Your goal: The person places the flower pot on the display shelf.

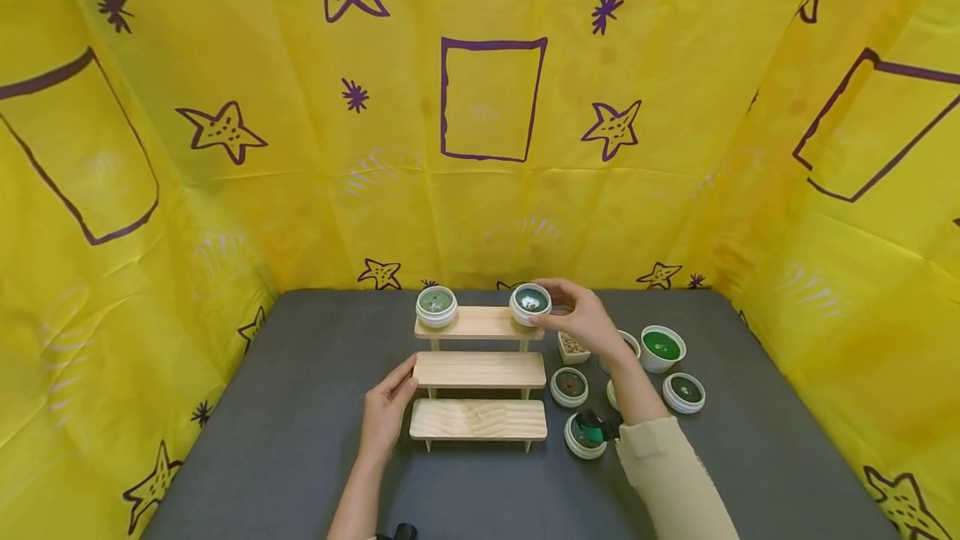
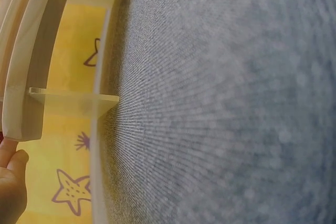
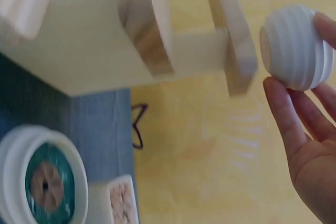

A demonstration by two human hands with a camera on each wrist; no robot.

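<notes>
My right hand holds a small white ribbed pot with a dark green, shiny inside, between thumb and fingers. It is over the right end of the top tier of a three-tier wooden stand; the right wrist view shows the pot beside the board's end. A similar pot with a paler green inside sits on the top tier's left end. My left hand grips the left end of the middle tier; in the left wrist view its fingertips meet the board's end.
Right of the stand are several white pots, including one with a brown centre, a bright green one and a dark green one. A squarish container holds small pale bits. Yellow patterned cloth surrounds the grey table.
</notes>
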